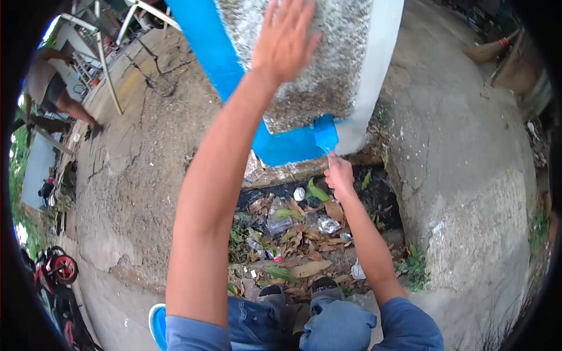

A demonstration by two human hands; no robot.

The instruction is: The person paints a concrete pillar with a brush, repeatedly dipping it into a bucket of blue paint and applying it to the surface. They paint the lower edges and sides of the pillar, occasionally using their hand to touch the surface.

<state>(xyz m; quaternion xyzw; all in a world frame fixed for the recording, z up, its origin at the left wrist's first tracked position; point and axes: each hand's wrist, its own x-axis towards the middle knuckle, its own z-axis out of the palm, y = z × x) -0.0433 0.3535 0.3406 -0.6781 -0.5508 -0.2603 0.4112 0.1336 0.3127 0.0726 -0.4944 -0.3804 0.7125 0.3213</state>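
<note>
Denim-clad knees (pixel 275 316), near edge. Right hand (pixel 340 175): fingers closed round the handle of a blue-loaded flat paintbrush (pixel 326 133), its bristles on the low right corner of a rough grey concrete block with blue-painted edges (pixel 328 82). Left hand (pixel 287 38): open, fingers spread flat on the block's face, holding nothing. Beneath: dark drain trench (pixel 380 193) containing dry brown leaves (pixel 310 268) and plastic litter (pixel 328 225). Far left: another person (pixel 50 88).

A left hand (pixel 287 38) lies flat, fingers spread, on a rough grey concrete block (pixel 328 76). Below it, the right hand (pixel 341 177) grips a paintbrush (pixel 326 136), its blue bristles touching the block's blue lower edge. Beneath that hand, dry leaves and litter (pixel 298 234) fill a gutter.
</note>
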